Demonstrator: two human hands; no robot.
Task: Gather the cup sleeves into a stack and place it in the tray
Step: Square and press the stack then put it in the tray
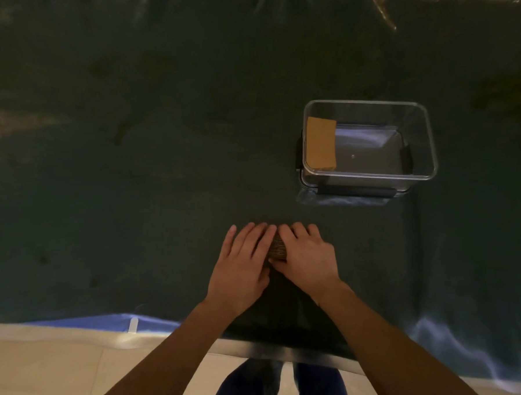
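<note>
Left hand [244,258]: your palm faces down, fingers together and stretched forward, thumb tucked toward the right hand.
Right hand [306,257]: palm down, fingers bent, knuckles raised, touching the left hand's fingertips.
Forearms: both bare, coming in from the lower edge and converging at the wrists.
Legs: dark trousers below.

a dark green cloth [136,130] covers the table above a pale tiled floor [48,367].

A dark green cloth [166,132] covers the counter. The tray [430,164] is clear with black clips, holding a plain tan sleeve [321,143]. Between the hands shows ribbed brown cardboard [278,249].
</note>
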